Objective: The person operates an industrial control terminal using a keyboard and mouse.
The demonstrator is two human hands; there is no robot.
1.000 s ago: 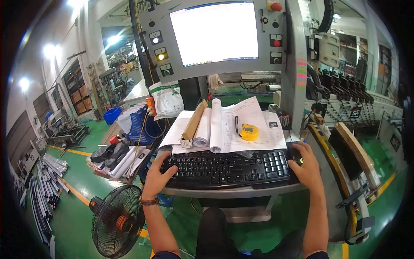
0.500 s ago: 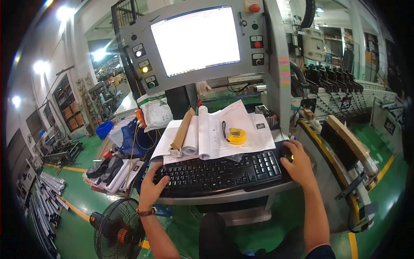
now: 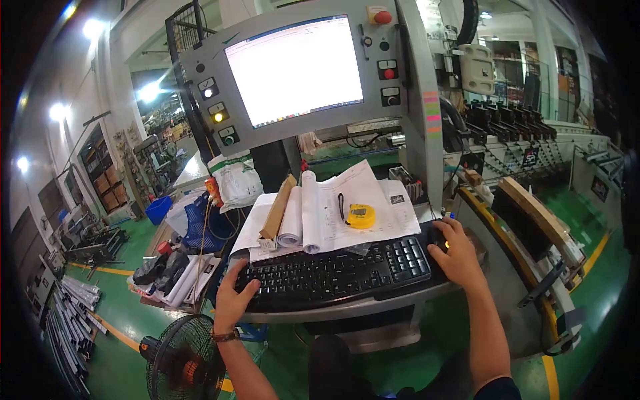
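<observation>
While the right hand [image 3: 457, 253] holds the mouse [image 3: 437, 236], the left hand [image 3: 233, 293] spreads wide at the keyboard [image 3: 333, 275], the white bag [image 3: 236, 187] hiding its contents

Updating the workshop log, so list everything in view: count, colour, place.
Keyboard: one, black, lower centre.
Mouse: one, black, right of keyboard.
Screen: one, white, top centre.
Buttons: several, mixed colours, beside screen.
Sheets: several, white, behind keyboard.
Tape measure: one, yellow, on sheets.
Paper rolls: two, white, on sheets.
Cardboard strip: one, brown, beside rolls.
Bag: one, white, behind sheets.
Bin: one, blue, left.
Fan: one, black, lower left.
Bars: many, grey, far left.
Machines: several, mostly grey, background.
Clutter: uncountable, mixed, left.
Left hand: one, at keyboard.
Right hand: one, on mouse.
</observation>
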